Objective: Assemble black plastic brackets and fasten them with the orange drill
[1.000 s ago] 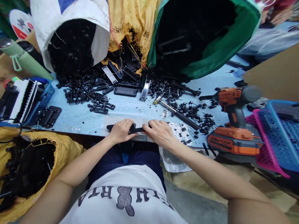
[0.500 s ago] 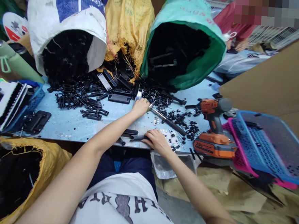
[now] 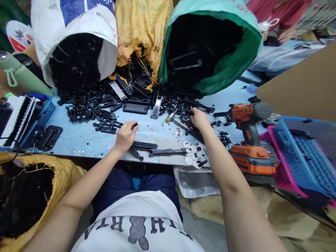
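My left hand [image 3: 125, 137] is closed in a pinch above the front of the blue tabletop, a small black part [image 3: 136, 125] at its fingertips. Below and right of it lie a flat black bar [image 3: 145, 144] and a long dark bar with a forked end [image 3: 169, 151]. My right hand [image 3: 200, 120] reaches into the loose heap of small black parts [image 3: 177, 103], fingers drawn together; what they grip is hidden. Beside that hand rests a hammer [image 3: 181, 124], its handle partly covered by the hand. White discs [image 3: 193, 154] lie near the front edge.
A white sack [image 3: 108, 52], a yellow sack [image 3: 143, 17] and a green sack [image 3: 248, 47] line the back. An orange cordless drill [image 3: 249, 135] stands right, beside a blue basket [image 3: 312, 159]. A green bottle [image 3: 27, 74] is left. Across the table, a person's hand [image 3: 286, 33] shows.
My left hand has left the hammer area, moving left and nearer, and now pinches a small black part. My right hand has gone from the dark forked bar up into the small-parts heap.
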Tool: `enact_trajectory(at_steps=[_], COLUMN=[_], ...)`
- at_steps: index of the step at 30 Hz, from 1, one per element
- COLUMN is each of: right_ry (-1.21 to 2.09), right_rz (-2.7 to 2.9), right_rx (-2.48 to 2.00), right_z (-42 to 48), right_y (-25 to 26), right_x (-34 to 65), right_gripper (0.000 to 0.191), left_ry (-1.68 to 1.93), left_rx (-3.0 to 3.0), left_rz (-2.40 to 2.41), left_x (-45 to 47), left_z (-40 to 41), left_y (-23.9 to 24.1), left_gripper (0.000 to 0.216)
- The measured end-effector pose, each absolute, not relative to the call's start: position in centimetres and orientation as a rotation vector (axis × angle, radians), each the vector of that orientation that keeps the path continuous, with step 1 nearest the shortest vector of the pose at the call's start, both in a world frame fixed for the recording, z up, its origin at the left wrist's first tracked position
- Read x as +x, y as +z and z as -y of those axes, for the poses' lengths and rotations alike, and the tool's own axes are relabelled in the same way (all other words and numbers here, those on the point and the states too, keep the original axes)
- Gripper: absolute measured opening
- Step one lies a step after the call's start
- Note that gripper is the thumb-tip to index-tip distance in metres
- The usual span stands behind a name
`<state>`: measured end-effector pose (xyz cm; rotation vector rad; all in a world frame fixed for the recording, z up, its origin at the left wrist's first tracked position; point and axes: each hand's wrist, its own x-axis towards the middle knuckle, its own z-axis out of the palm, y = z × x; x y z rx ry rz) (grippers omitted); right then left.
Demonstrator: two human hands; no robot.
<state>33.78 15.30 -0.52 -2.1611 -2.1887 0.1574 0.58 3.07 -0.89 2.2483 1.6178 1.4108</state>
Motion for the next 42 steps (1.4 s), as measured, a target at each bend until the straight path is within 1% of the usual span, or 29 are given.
enact_trajectory(at_steps=[2, 5, 7, 9, 11, 13, 17, 22, 28, 35, 39, 42], right_ry=[0.186, 0.11, 0.052, 0.065, 0.157, 0.291, 0.52, 0.662, 0.687, 0.501, 0.431, 0.361], right_rz=[2.191, 2.139, 2.075, 2.021, 1.993, 1.97, 1.963, 1.938, 1.923, 2.029, 1.994, 2.015], right_rx=[-2.167, -2.104, -1.965, -1.785, -1.61, -1.442, -1.216, -1.177, -1.168, -1.174, -1.197, -1.2], right_z=[-15.6, -14.6, -13.2, -11.2, -8.9, -6.7, -3.1, -1.1, -0.5, 0.3, 0.8, 1.1], right_y=[-0.7, -0.2, 0.8, 1.9, 2.8, 3.1, 2.1, -0.1, -0.9, -0.9, -1.3, -1.5], right_x=[34.0, 33.4, 32.2, 30.4, 28.3, 26.1, 22.7, 21.2, 21.5, 21.5, 21.2, 21.2], right_gripper=[0.036, 0.033, 0.03, 0.026, 0.021, 0.02, 0.018, 0.019, 0.017, 0.016, 0.016, 0.016], left_ry=[1.517, 1.564, 1.598, 1.613, 1.594, 1.553, 1.506, 1.482, 1.484, 1.427, 1.27, 1.147], left_rx=[2.146, 2.12, 2.154, 2.2, 2.247, 2.316, 2.474, 2.418, 2.383, 2.368, 2.522, 2.57], left_rz=[-1.753, -1.867, -1.88, -1.857, -1.804, -1.743, -1.688, -1.768, -1.736, -1.742, -1.638, -1.647], left_x=[-2.0, -3.5, -3.5, -3.2, -3.0, -3.0, -3.3, -3.4, -3.2, -3.3, -3.3, -3.2], left_z=[-0.2, 2.3, 2.7, 2.4, 2.0, 1.8, 2.1, 2.4, 2.2, 2.4, 2.5, 2.7], left_y=[-2.2, -4.2, -5.2, -5.8, -5.9, -5.9, -5.8, -5.9, -5.9, -6.3, -5.9, -5.2], left_gripper=[0.02, 0.019, 0.019, 0.019, 0.02, 0.022, 0.022, 0.022, 0.022, 0.024, 0.019, 0.016])
